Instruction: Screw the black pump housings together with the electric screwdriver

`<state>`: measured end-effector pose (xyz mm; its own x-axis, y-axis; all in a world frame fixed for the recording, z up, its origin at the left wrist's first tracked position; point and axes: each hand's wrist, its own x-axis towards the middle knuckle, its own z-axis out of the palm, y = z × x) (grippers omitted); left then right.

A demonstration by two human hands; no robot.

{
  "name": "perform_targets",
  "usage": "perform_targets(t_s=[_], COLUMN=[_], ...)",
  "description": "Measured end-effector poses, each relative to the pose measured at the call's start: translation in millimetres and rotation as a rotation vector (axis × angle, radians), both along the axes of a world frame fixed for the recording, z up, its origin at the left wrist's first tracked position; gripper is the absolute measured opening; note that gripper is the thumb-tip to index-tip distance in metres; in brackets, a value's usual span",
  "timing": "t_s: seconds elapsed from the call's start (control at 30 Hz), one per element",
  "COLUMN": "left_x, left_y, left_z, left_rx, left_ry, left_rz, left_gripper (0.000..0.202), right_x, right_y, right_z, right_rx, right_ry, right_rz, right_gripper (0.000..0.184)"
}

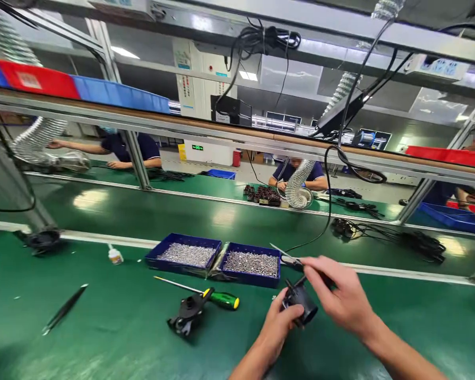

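My left hand (pixel 279 323) grips a small black cylindrical plastic part (pixel 302 306) from below, just above the green bench. My right hand (pixel 338 295) is closed over the part's top, its fingertips pinched on a thin dark tool or pin that I cannot name. A pair of metal tweezers (pixel 282 252) lies just beyond my right fingers. A similar black part (pixel 186 315) rests on the bench to the left, beside a green-and-yellow handled screwdriver (pixel 208 294).
Two blue trays (pixel 215 257) hold several small metal screws. A small glue bottle (pixel 115 256) and black tweezers (pixel 64 309) lie at the left. A black cable (pixel 328 211) hangs down. Across the conveyor, other people work at a green bench beside a flexible silver duct (pixel 301 184).
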<state>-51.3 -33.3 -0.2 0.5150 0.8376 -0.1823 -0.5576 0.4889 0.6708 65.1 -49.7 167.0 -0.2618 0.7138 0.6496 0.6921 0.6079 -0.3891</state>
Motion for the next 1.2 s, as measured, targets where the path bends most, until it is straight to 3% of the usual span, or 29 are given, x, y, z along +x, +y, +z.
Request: perform_targets(t_s=[0.1, 0.17, 0.23, 0.37, 0.63, 0.87, 0.93, 1.07, 1.2], left_x=[-9, -14, -14, -13, -17, -20, -23, -28, -24], left_y=[-1, 0, -1, -1, 0, 3, 3, 1, -1], left_z=[6.8, 8.5, 7.0, 2.0, 2.6, 4.1, 7.4, 13.1, 10.0], left_rx=[-0.006, -0.011, 0.008, 0.069, 0.102, 0.241, 0.255, 0.193, 0.036], left_ry=[0.039, 0.061, 0.083, 0.143, 0.194, 0.356, 0.368, 0.318, 0.228], left_rz=[0.021, 0.009, 0.007, 0.007, -0.016, -0.002, -0.072, -0.258, -0.366], left_gripper=[0.055, 0.052, 0.049, 0.046, 0.056, 0.048, 0.048, 0.057, 0.057], right_x=[57, 67, 65, 56, 57, 61, 73, 103, 115], right_y=[-56, -76, -85, -80, -66, -69, -65, -53, -51], right_z=[-48.4, -74.8, -90.5, -98.2, -103.4, -109.0, -106.6, -109.8, -129.0], right_rx=[0.036, 0.074, 0.09, 0.068, -0.013, 0.095, -0.06, -0.543, -0.772], right_ry=[-0.1, -0.157, -0.224, -0.287, -0.233, -0.452, -0.32, 0.097, 0.338], right_rz=[-0.151, -0.182, -0.196, -0.227, -0.213, -0.212, -0.13, -0.023, -0.055], right_gripper=[0.023, 0.03, 0.033, 0.023, 0.024, 0.029, 0.029, 0.028, 0.035])
